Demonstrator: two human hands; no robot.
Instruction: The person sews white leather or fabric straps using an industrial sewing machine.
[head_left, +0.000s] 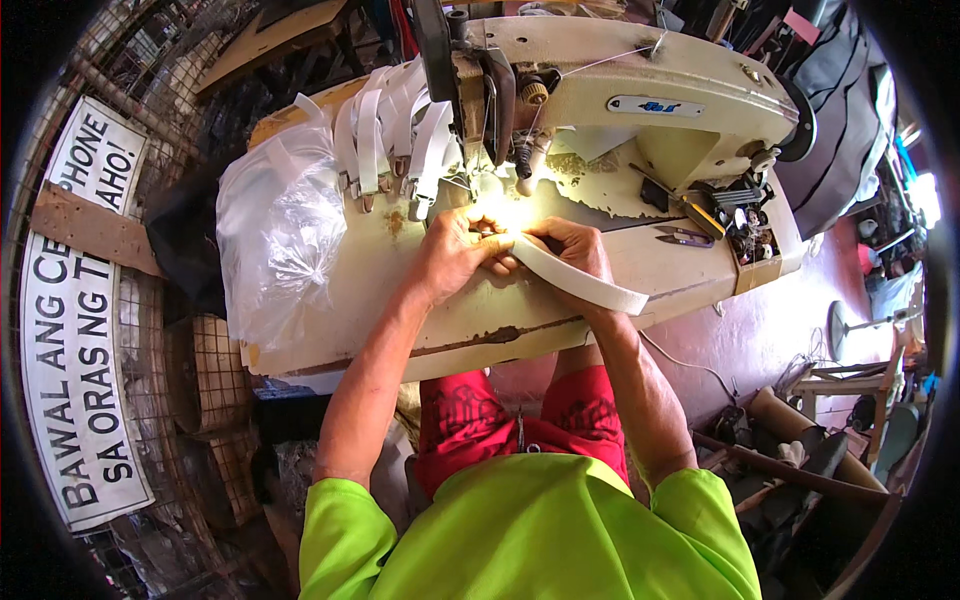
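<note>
In front of the sewing machine [600,70], both my hands come together under its bright lamp. A white strap [580,281] runs from the pinched fingers of my right hand [572,246], and its free end curves out to the right over the table edge. My left hand [461,256] is closed at the strap's other end, its fingertips close to those of my right hand. Glare washes out the spot between them, so the strap's end there is hard to make out. The needle area stands just beyond my fingertips.
Several white straps with metal buckles [370,150] lie at the machine's left, beside a clear plastic bag [280,230]. Thread snips [684,237] and a yellow-handled tool [704,220] lie right, near a small-parts tray [752,245]. A wire-mesh wall with a sign [85,330] stands at far left.
</note>
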